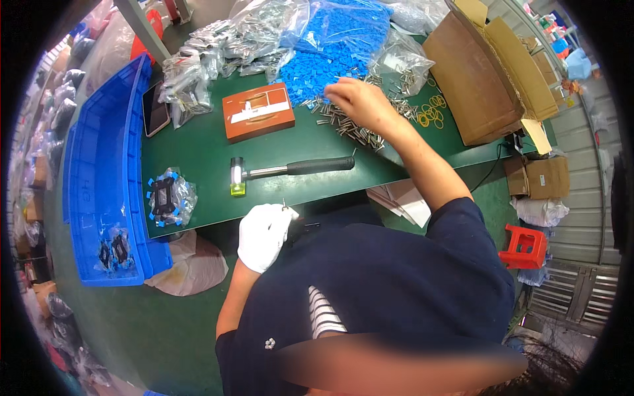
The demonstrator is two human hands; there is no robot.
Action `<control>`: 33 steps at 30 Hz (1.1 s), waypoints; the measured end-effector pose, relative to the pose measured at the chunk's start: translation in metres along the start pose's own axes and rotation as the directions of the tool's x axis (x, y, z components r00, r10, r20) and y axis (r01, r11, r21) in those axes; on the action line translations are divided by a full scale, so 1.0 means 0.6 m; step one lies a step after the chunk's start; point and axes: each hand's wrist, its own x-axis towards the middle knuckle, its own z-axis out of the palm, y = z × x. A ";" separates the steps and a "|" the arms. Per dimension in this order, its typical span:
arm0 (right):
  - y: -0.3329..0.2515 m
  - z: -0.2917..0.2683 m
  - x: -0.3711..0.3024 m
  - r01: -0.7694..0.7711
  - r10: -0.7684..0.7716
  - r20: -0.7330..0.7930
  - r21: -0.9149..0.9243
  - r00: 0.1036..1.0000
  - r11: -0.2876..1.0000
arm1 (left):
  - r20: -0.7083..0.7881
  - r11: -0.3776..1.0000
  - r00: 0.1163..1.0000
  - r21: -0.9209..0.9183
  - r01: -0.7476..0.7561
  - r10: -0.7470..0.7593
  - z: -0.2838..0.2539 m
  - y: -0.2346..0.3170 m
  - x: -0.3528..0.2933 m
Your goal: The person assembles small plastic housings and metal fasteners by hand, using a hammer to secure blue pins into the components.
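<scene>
Pins (356, 134) lay heaped at the far side of the green table (206, 153), beside loose blue pieces (305, 80). The bare right hand (360, 100) hung over their border, fingers curled toward the thumb (whether the tips met on anything, I could not tell). A light pinch, one piece at a time, probably served best. Nearer the body, the gloved left hand (263, 237) had its fingers together, clamped on a thin metal piece (284, 204).

Shiny metal pins (362, 136), smooth plastic crate (99, 165), matt cardboard box (470, 86).
</scene>
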 end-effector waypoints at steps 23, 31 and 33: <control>0.025 0.045 0.056 0.164 -0.157 0.093 -0.080 0.983 0.983 | 0.022 0.976 0.980 -0.099 0.197 -0.195 -0.006 0.015 0.009; 0.009 0.051 0.058 0.175 -0.157 0.116 -0.172 0.981 0.970 | 0.022 0.991 0.991 -0.005 0.130 -0.130 -0.003 0.004 0.007; 0.004 0.057 0.064 0.155 -0.124 0.162 -0.196 0.979 0.968 | 0.044 0.986 0.985 -0.013 0.166 -0.165 -0.002 0.005 0.006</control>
